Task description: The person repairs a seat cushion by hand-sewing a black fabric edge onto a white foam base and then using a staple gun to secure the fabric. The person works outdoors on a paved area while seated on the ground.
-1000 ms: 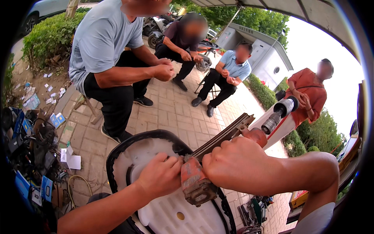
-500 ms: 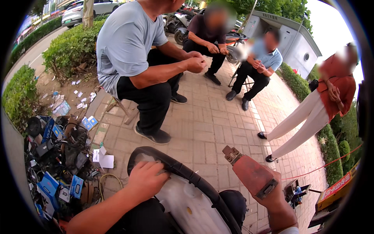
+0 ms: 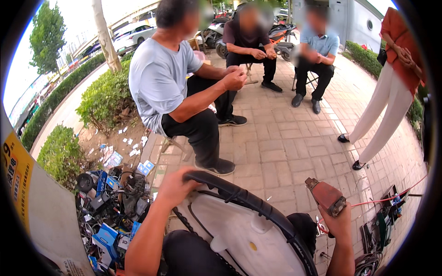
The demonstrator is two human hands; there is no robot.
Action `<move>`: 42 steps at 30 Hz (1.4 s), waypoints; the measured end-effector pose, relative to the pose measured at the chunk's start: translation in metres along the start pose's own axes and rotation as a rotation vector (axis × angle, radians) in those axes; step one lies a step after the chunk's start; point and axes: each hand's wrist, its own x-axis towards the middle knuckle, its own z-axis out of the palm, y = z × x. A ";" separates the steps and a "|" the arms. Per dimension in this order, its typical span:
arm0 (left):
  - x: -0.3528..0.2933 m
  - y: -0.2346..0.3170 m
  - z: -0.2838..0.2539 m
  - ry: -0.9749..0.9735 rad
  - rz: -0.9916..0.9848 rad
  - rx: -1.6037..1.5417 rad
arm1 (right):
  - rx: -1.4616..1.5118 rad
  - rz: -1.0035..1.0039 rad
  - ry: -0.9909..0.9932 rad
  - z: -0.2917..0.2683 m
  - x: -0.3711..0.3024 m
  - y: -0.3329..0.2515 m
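An upturned scooter seat [image 3: 258, 239] lies across my lap, its pale plastic base facing up and its black cover folded over the rim. My left hand [image 3: 175, 187] grips the far left end of that rim, fingers wrapped over the black cover. To the right of the seat, my right hand [image 3: 338, 221] holds a worn red staple gun [image 3: 328, 198], its nose pointing away to the upper left. The gun is apart from the seat. A red air hose [image 3: 382, 199] runs off to the right behind my hand.
A heap of electrical parts and blue boxes [image 3: 106, 239] lies at the left, beside a pale panel with a yellow sign [image 3: 20, 184]. Tools and cables [image 3: 380, 225] lie at the right. Three people sit ahead; a fourth person [image 3: 391, 83] stands at the right.
My view has tilted up and turned left. My left hand has shifted from the seat's inner side to its end rim. The staple gun stays in my right hand, apart from the seat.
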 end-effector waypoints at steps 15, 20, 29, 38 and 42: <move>-0.137 0.120 -0.075 0.390 0.585 0.051 | 0.247 -0.322 -0.236 -0.039 -0.071 0.004; -0.175 0.086 -0.085 0.451 0.375 -0.220 | -0.053 -0.459 -0.237 -0.042 -0.086 -0.017; -0.150 0.155 -0.057 0.409 0.827 0.560 | 0.133 -0.412 -0.391 -0.039 -0.067 -0.043; -0.081 0.178 -0.003 0.095 1.038 0.775 | -0.072 -0.244 -0.142 -0.017 -0.055 -0.013; -0.042 0.189 0.032 0.053 1.147 0.782 | -0.037 -0.114 -0.108 -0.017 -0.048 0.004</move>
